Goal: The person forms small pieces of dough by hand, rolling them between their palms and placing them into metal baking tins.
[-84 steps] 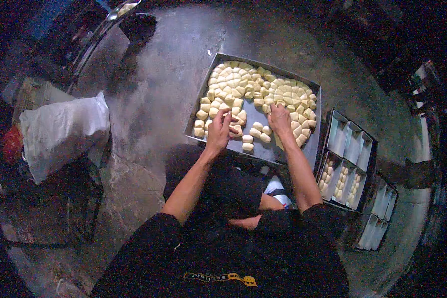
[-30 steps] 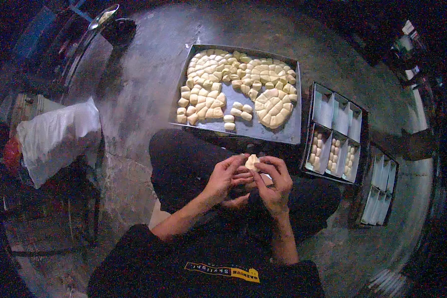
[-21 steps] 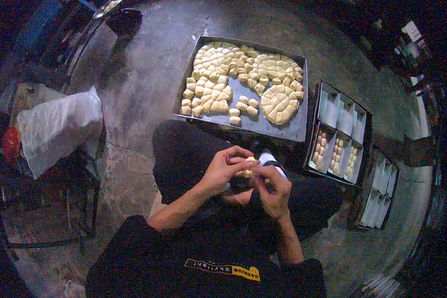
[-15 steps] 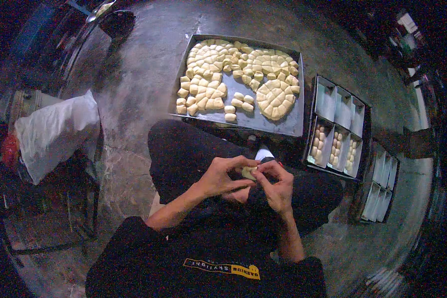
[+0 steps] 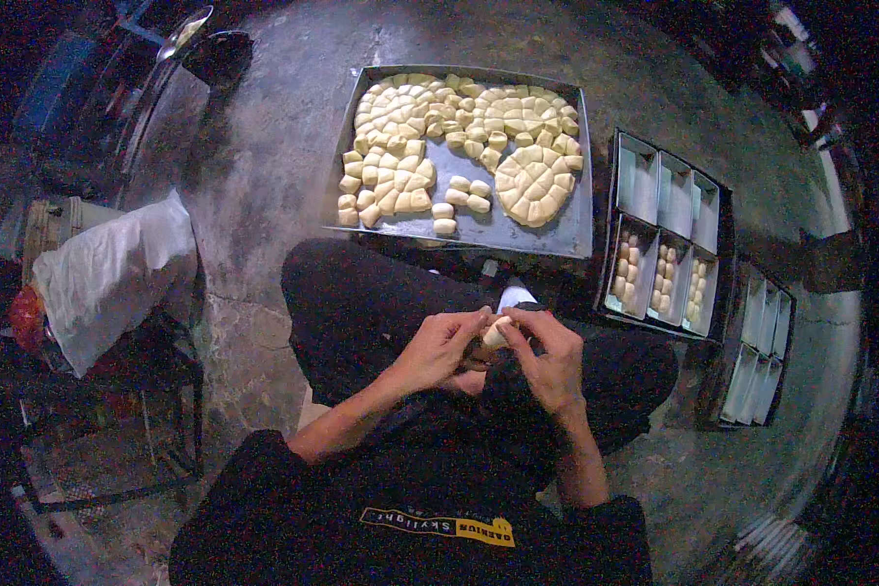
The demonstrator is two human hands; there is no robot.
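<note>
Over my lap, a small rounded dough piece (image 5: 498, 334) is held between both hands. The fingers of my right hand (image 5: 554, 359) pinch it from the right. My left hand (image 5: 438, 350) closes on it from the left, fingertips against its side; part of the piece is hidden. Beyond my knees, a large metal tray (image 5: 547, 238) carries flat scored dough rounds (image 5: 534, 186) and many loose cut pieces. A few smooth shaped dough pieces (image 5: 444, 226) sit near its front edge.
To the right, a divided metal baking pan (image 5: 638, 186) has rows of small dough pieces in its near compartments. Another divided pan (image 5: 755, 376) lies further right. At the left, a white sack (image 5: 117, 269) and something red (image 5: 27, 317) rest on a dark metal stand (image 5: 117, 498).
The dough piece has turned in my fingers and now shows a smooth, rounded face. My hands stay close together over my lap, and the head view has shifted slightly.
</note>
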